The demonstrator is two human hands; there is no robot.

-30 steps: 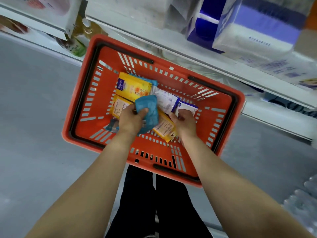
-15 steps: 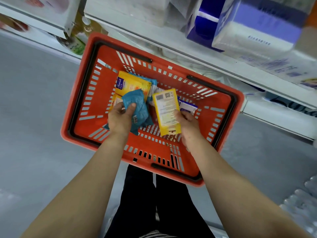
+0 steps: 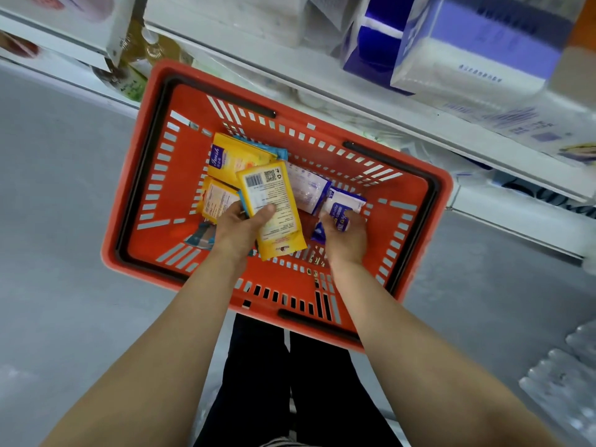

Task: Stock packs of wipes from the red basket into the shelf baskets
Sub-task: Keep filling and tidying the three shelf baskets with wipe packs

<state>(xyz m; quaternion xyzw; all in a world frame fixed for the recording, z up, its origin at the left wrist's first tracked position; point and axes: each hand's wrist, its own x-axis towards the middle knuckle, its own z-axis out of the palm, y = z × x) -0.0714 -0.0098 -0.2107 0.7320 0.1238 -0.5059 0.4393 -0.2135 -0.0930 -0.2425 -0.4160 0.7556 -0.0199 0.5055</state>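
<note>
Head view: early in the stocking, by the look of it. Several flat plastic packs of wipes (image 3: 237, 159) lying in the slotted red plastic basket (image 3: 416, 185) on the grey floor; shelf baskets not in sight. Left hand (image 3: 240, 229) closed around a yellow pack (image 3: 271, 208), barcode side up, with something blue beneath. Right hand (image 3: 346, 235) curled onto a white-and-purple pack (image 3: 343, 206); firmness of hold unclear.

Grey floor (image 3: 54, 221) fills the left of my view. White shelf edge (image 3: 371, 101) runs diagonally across the top. Purple-and-white tissue packs (image 3: 477, 50) sit upper right, blurred. I note a green-labelled bottle (image 3: 130, 83) upper left. Shrink-wrapped clear bottles (image 3: 561, 382) at lower right. Black trousers (image 3: 290, 382) bottom centre.
</note>
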